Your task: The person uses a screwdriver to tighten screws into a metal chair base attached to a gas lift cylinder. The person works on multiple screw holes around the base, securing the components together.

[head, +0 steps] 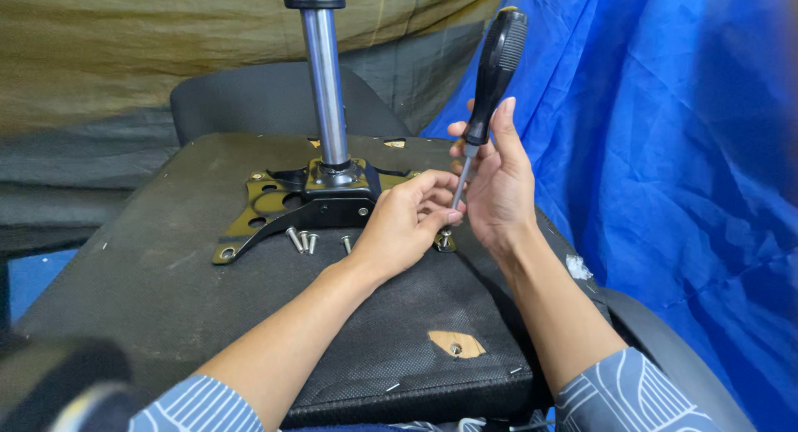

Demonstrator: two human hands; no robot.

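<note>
Blue tarpaulin [665, 149] hangs behind an upturned chair seat [166, 274]. Right hand [503, 187] clasps a black-handled screwdriver [490, 83], tip on a screw [445, 239] at the metal plate's [274, 208] right corner, mostly hidden. Left hand [407, 224] pinches the shaft. Loose screws [303, 239] lie along the plate's near edge.

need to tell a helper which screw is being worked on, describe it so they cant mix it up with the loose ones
Start at the shiny metal column rising from the black bracket on the upturned seat base. Follow the bracket to its near right corner, under the left hand. The screw there sits in its hole below the screwdriver tip, unlike the loose screws lying further left.
</note>
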